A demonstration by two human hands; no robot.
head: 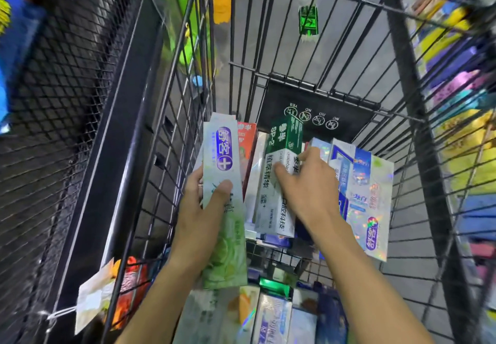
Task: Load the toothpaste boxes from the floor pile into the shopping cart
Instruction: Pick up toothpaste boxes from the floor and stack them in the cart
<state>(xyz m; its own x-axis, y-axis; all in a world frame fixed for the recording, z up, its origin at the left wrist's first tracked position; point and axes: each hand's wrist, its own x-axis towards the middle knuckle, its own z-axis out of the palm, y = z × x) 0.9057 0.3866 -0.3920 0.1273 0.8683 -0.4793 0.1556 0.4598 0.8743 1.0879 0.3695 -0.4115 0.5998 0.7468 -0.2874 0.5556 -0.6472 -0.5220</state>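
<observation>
Black wire shopping cart (316, 80) seen from above, with toothpaste boxes being stood on end inside it.

A pale green toothpaste box (224, 196) is gripped by the left hand (200, 209), thumb across its face and fingers behind, held upright against the cart's left wall. A green-and-white box (279, 177) is touched by the right hand (308, 182), its fingers loosely curled over the front. Holographic boxes (369, 198) are leaned just beside on the right; more boxes (273, 314) are seen lying below the wrists.
</observation>
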